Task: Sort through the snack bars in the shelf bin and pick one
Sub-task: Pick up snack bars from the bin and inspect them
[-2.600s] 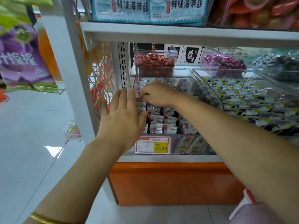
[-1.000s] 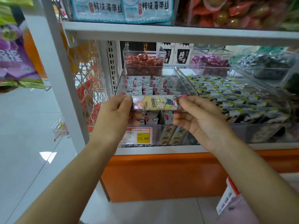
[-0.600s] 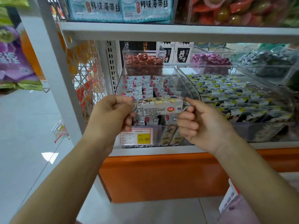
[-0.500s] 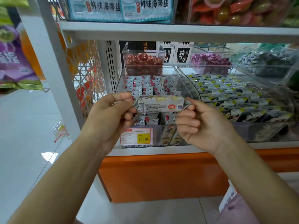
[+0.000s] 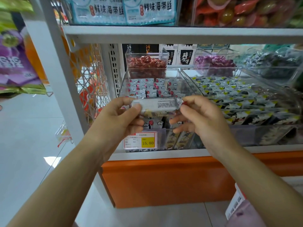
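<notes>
A long white-wrapped snack bar (image 5: pixel 157 105) is held level in front of the clear shelf bin (image 5: pixel 185 82), its printed back side facing me. My left hand (image 5: pixel 118 118) pinches its left end between thumb and fingers. My right hand (image 5: pixel 201 118) pinches the crimped right end. Behind the bar, the bin holds several small grey and white snack packs with red dots (image 5: pixel 147 89).
A yellow price tag reading 15.80 (image 5: pixel 141 141) is fixed to the bin's front. A second clear bin of black and yellow packs (image 5: pixel 246 99) stands to the right. Smaller tubs of red sweets (image 5: pixel 147 64) and purple sweets (image 5: pixel 214 63) sit behind. A white shelf post (image 5: pixel 54 66) rises at left.
My right hand left the bin and both hands took hold of one bar. The bar has been turned over, from the colourful front to the printed white back.
</notes>
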Demonstrator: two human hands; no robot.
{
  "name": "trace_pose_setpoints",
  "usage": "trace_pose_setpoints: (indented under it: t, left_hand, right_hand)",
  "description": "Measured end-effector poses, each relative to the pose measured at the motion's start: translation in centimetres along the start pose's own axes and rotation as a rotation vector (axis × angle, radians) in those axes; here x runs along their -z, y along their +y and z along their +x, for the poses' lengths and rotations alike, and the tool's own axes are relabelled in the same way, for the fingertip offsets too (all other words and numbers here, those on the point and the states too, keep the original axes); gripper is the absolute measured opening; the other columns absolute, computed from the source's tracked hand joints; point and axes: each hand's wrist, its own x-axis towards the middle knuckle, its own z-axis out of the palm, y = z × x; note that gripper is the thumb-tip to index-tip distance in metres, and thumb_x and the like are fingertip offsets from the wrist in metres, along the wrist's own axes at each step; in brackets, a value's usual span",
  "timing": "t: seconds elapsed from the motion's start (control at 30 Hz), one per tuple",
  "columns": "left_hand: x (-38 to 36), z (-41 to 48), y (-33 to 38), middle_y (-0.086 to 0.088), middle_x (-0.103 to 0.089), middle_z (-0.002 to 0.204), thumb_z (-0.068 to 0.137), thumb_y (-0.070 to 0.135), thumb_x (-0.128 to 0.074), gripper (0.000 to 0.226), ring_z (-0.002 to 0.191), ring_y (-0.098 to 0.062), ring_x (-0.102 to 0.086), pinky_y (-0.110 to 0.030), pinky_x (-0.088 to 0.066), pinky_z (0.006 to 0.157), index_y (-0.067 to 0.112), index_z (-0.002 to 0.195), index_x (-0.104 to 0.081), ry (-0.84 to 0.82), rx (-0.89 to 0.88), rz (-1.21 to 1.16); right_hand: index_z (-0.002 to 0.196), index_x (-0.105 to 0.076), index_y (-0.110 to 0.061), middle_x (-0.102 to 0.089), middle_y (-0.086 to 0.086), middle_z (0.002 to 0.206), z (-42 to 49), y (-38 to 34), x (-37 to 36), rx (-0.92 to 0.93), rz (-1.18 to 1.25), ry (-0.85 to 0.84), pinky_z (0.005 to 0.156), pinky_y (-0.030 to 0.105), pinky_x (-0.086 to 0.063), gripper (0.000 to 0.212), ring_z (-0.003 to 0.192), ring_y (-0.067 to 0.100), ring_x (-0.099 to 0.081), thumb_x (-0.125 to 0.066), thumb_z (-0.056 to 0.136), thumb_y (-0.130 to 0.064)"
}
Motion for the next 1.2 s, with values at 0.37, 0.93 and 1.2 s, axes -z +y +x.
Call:
trace_pose_setpoints:
  t: [0.37, 0.93, 1.2]
  left_hand:
    - [-0.2, -0.6, 0.1, -0.013, -0.066, 0.103, 0.080, 0.013, -0.065, 0.031, 0.081, -0.016, -0.071, -0.023, -0.057, 0.074, 0.023, 0.109, -0.062, -0.091, -0.125, 0.254]
    - [0.0, -0.5, 0.4, -0.008, -0.068, 0.066, 0.079, 0.031, -0.067, 0.024, 0.053, -0.009, -0.062, -0.015, -0.051, 0.049, 0.010, 0.066, -0.067, -0.017, -0.164, 0.502]
    - [0.0, -0.7, 0.2, -0.015, -0.068, 0.077, 0.070, 0.052, -0.052, 0.038, 0.067, -0.021, -0.064, -0.024, -0.053, 0.055, 0.018, 0.076, -0.068, -0.041, -0.282, 0.579]
  right_hand:
    - [0.090, -0.065, -0.022, -0.064, 0.009, 0.090, -0.3, -0.2, 0.0, -0.003, -0.162, 0.056, 0.050, 0.025, -0.054, 0.009, 0.063, 0.016, -0.065, -0.057, 0.091, -0.017]
    - [0.082, -0.065, -0.008, -0.063, 0.002, 0.075, -0.4, 0.1, -0.5, 0.135, -0.358, 0.040, 0.051, 0.028, -0.056, 0.015, 0.061, 0.014, -0.063, -0.057, 0.091, -0.017]
    - [0.075, -0.062, -0.009, -0.064, 0.006, 0.074, -0.4, -0.1, -0.7, 0.028, -0.337, 0.077, 0.052, 0.041, -0.056, 0.020, 0.057, 0.019, -0.065, -0.055, 0.093, -0.016]
